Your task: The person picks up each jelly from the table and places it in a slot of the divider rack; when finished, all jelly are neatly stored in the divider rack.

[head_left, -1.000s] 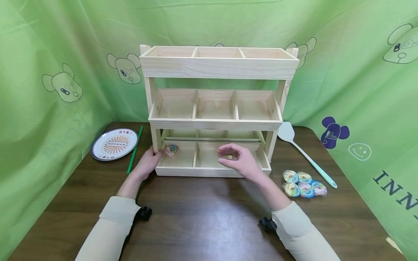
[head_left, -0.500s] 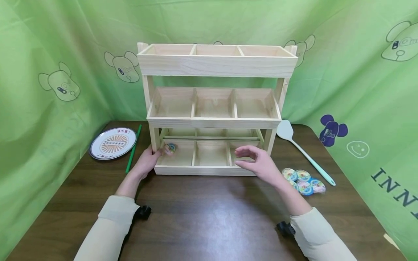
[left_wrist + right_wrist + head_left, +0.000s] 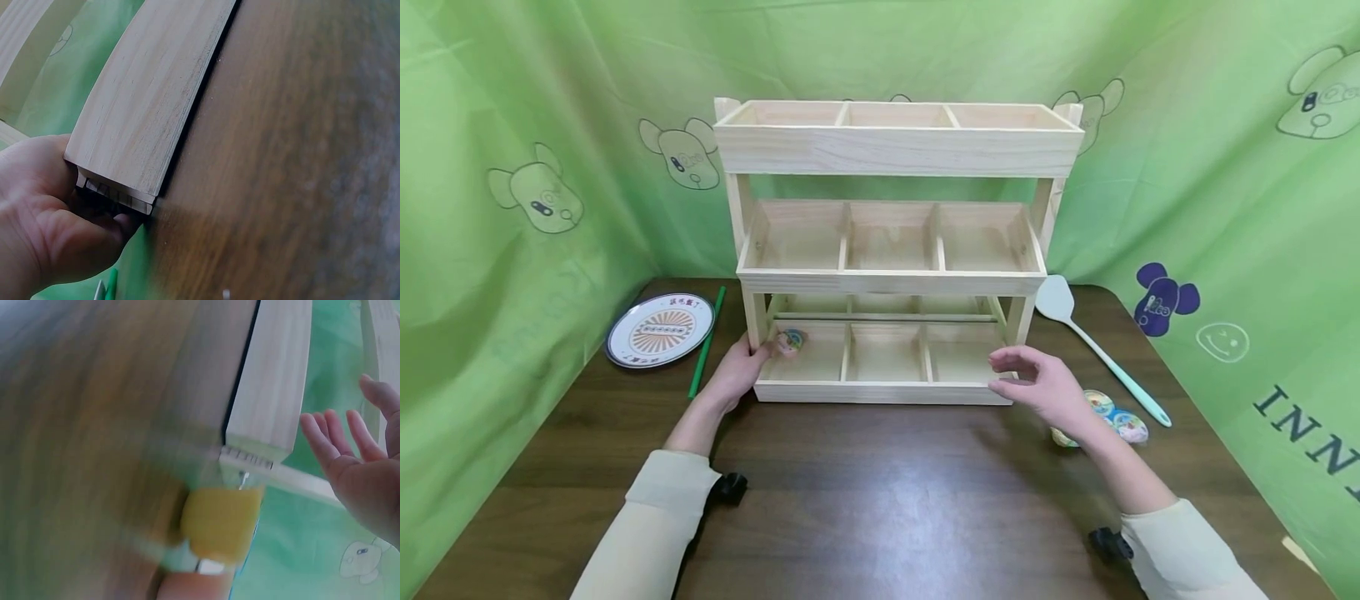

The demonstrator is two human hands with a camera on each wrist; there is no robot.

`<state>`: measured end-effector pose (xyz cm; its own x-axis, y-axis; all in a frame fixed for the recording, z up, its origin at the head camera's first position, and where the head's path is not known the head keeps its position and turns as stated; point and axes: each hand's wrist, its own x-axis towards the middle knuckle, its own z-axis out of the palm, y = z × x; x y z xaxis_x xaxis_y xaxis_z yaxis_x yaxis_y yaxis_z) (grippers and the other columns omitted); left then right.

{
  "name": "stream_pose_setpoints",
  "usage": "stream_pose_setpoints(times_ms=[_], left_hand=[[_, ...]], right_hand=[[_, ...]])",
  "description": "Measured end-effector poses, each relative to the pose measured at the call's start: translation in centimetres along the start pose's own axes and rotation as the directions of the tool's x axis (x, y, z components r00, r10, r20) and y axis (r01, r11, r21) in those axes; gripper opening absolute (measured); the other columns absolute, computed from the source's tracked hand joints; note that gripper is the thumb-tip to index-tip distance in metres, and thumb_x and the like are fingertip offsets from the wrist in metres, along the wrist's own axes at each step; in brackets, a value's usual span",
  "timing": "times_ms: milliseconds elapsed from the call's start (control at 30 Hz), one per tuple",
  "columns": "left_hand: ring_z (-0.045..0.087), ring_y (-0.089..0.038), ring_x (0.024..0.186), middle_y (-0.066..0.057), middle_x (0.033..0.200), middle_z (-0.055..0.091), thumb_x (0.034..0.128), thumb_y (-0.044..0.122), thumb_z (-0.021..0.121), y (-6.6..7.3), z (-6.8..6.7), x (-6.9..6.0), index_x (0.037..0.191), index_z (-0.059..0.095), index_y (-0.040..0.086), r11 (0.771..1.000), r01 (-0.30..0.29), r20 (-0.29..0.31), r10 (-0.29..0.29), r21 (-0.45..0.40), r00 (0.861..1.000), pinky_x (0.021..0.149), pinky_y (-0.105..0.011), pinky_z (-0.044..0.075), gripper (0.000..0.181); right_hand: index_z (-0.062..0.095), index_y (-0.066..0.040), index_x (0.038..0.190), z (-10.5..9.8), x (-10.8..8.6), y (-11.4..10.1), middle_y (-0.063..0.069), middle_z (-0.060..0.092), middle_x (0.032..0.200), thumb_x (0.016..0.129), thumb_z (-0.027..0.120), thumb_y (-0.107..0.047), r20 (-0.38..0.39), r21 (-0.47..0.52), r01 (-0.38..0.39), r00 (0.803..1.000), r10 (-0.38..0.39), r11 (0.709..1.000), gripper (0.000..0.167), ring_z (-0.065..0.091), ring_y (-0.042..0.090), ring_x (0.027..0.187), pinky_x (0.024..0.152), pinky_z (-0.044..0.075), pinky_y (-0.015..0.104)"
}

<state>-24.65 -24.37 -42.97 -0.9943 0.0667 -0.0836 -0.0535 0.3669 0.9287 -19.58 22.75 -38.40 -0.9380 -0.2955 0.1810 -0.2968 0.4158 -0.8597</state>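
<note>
A three-tier wooden rack (image 3: 891, 152) stands on the table, and the person's left hand (image 3: 736, 372) grips its lower left corner. In the left wrist view that hand (image 3: 56, 219) curls round the end of the bottom tray (image 3: 147, 94). One small round packaged cup (image 3: 790, 342) lies in the bottom-left compartment. The right hand (image 3: 1048, 392), empty with fingers apart and bent a little, hovers by the rack's lower right corner, partly covering several similar cups (image 3: 1129, 427). In the right wrist view the same hand (image 3: 369, 478) is beside the tray end (image 3: 269, 387).
At the left lie a white plate (image 3: 660, 330) with a dark rim and a green stick (image 3: 706, 350). A pale blue spatula (image 3: 1108, 363) lies right of the rack. Green cloth (image 3: 880, 50) hangs behind and at both sides. Blurred yellow shapes (image 3: 222, 525) show in the right wrist view.
The right hand has moved to the right, from in front of the bottom tray's middle to its right end, and now covers part of the cup group. The left hand keeps its grip.
</note>
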Motion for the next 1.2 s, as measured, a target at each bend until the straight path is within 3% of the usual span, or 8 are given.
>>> stream_pose_setpoints(times_ms=[667,967,1200], left_hand=[[0.024,-0.043,0.146,-0.031,0.161,0.02,0.1087,0.023,0.04,0.4,0.1,-0.5,0.16,0.008,-0.004,1.0,-0.005,-0.004,0.005,-0.005,1.0,0.118,-0.056,0.022,0.066],[0.025,-0.044,0.146,-0.031,0.16,0.021,0.1083,0.023,0.041,0.2,0.1,-0.5,0.16,0.009,-0.003,1.0,-0.009,-0.008,0.009,0.007,1.0,0.118,-0.056,0.023,0.066],[0.025,-0.044,0.146,-0.032,0.16,0.02,0.1082,0.023,0.04,0.5,0.1,-0.5,0.16,0.008,-0.004,1.0,-0.008,-0.006,0.009,0.017,1.0,0.118,-0.056,0.024,0.066]], right_hand=[[0.062,0.005,0.126,-4.2,-3.1,1.2,0.026,0.064,0.124,0.09,0.079,-0.013,-0.084,-0.17,-0.063,0.995,0.049,0.983,0.044,0.068,0.037,0.107,0.081,0.054,0.016],[0.059,0.008,0.129,-5.4,-3.9,2.1,0.029,0.06,0.13,0.091,0.077,-0.014,-0.072,-0.173,-0.138,0.989,0.128,0.975,0.047,0.064,0.042,0.112,0.081,0.052,0.014],[0.064,0.004,0.126,-6.2,-4.4,2.2,0.026,0.064,0.125,0.089,0.079,-0.017,-0.095,-0.302,-0.162,0.986,0.139,0.94,0.045,0.064,0.044,0.113,0.08,0.053,0.02]])
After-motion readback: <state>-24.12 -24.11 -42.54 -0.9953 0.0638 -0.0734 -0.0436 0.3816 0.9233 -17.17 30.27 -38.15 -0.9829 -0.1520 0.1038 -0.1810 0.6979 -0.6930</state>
